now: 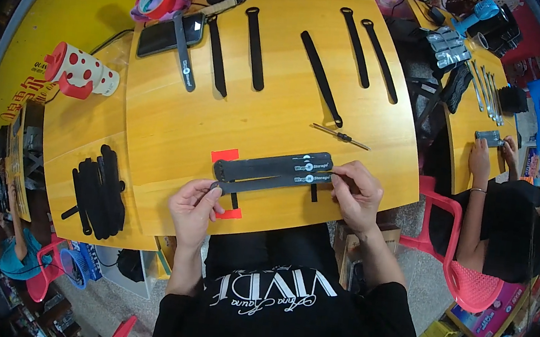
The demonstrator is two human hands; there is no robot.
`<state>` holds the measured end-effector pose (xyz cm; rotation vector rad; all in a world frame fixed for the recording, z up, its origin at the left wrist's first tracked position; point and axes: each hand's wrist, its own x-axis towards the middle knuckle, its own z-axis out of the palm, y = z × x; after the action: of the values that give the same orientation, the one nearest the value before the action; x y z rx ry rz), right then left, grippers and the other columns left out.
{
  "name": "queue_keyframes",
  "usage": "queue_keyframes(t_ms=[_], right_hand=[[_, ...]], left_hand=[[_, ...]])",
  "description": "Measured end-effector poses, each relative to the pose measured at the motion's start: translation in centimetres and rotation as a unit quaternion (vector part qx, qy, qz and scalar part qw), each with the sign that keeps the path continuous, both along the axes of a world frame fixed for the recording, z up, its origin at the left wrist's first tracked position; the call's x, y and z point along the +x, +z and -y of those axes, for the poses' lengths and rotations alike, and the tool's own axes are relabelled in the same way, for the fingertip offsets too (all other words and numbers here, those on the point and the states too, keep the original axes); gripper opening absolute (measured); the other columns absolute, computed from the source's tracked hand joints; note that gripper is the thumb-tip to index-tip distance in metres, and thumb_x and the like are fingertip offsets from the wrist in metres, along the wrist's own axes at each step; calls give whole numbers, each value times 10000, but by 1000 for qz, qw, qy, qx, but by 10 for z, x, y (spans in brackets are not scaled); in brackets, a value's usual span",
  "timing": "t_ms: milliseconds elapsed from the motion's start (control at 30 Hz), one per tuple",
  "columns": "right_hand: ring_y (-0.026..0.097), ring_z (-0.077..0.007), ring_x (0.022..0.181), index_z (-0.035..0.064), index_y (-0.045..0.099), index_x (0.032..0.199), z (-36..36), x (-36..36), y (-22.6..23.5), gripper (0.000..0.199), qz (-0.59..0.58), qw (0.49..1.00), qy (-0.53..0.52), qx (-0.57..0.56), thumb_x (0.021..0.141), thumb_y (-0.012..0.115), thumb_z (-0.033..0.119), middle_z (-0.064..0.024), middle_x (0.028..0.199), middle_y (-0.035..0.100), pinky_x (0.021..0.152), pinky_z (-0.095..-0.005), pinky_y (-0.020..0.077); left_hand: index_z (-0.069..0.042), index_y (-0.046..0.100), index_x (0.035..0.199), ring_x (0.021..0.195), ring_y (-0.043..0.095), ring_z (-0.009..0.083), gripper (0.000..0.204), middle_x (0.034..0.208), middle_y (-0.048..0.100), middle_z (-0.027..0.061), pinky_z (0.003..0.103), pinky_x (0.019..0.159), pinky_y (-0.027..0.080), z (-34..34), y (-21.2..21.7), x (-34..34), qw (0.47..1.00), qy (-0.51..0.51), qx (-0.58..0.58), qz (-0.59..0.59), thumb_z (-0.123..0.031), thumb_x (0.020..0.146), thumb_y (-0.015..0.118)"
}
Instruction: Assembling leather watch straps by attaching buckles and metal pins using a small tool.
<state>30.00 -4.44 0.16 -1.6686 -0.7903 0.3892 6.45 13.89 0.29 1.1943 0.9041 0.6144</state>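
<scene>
My left hand (pixel 193 208) pinches the left end of a dark grey strap (pixel 261 183) with white print. Its right end lies between the thumb and fingers of my right hand (pixel 358 197). Held level, this strap runs along the near side of a stack of similar straps (pixel 260 166), very close to it. Under the stack and the held strap, narrow black strips (pixel 314 193) stick out toward me. Two bits of red tape (pixel 225 155) are stuck to the table by the left end, one beyond the stack and one beside my left fingers.
Several loose black straps (pixel 255 50) lie spread over the yellow table (pixel 377 161), with a thin double-ended tool (pixel 342 137). At left are a pile of black straps (pixel 99 195) and a spotted tumbler (pixel 84 72); farther back, a phone (pixel 158 39). Another person's hands (pixel 482 159) work at a right-hand table.
</scene>
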Motion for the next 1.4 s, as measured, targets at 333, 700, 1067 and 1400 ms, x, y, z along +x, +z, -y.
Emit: queue_keyframes(t_ms=[333,700,1067,1400], right_hand=[[459,-49,548,-3,595,821,-13,-2,-5,127,52,996,-70,-29,793,666,-104,-32,728,556,484,-198,345],[465,-74,547,-18,605,798,-13,-2,-3,124,44,996,-73,-38,759,656,-123,-54,740,559,485,-206,350],[474,-71,544,-17,590,776,-14,-1,1,124,45,995,-67,-55,755,638,-130,-53,722,547,482,-209,356],[510,-95,537,-12,580,756,-16,0,2,129,58,994,-67,-67,756,643,-125,-62,702,546,481,-222,375]], left_hand=[[44,662,1012,545,595,67,135,798,678,54,168,443,416,-3,2,9,998,3,7,-55,45,877,661],[56,674,1024,538,576,58,155,787,675,53,169,474,449,-1,5,12,997,5,12,-80,78,873,649],[55,677,1025,549,570,54,157,808,672,54,184,476,470,-2,4,12,998,6,1,-66,76,872,650],[49,678,1020,545,564,52,147,802,665,46,185,471,470,-1,4,14,997,12,2,-79,69,877,649]])
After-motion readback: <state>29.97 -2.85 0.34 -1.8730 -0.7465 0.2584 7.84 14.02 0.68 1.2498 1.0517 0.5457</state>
